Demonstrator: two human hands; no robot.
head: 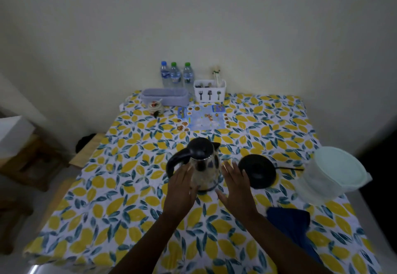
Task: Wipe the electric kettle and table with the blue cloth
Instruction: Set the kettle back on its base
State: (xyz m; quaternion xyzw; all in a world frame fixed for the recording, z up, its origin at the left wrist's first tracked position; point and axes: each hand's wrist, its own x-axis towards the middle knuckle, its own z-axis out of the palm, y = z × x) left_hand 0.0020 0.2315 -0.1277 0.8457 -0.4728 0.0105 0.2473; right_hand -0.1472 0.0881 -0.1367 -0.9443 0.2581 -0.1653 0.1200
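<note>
A steel electric kettle (204,166) with a black lid and handle stands upright in the middle of the table (120,198), which wears a lemon-print cloth. My left hand (182,190) rests flat against the kettle's left side, fingers apart. My right hand (236,187) hovers open just right of the kettle, apart from it. The kettle's black base (257,172) lies on the table to the right, its cord trailing away. The blue cloth (290,224) lies crumpled on the table at the near right, partly hidden behind my right forearm.
A translucent lidded tub (330,175) sits at the right edge. At the back stand three water bottles (176,76), a grey box (165,98), a white cutlery holder (209,91), a small jar (155,108) and a printed mat (204,119). Wooden benches (86,153) flank the left.
</note>
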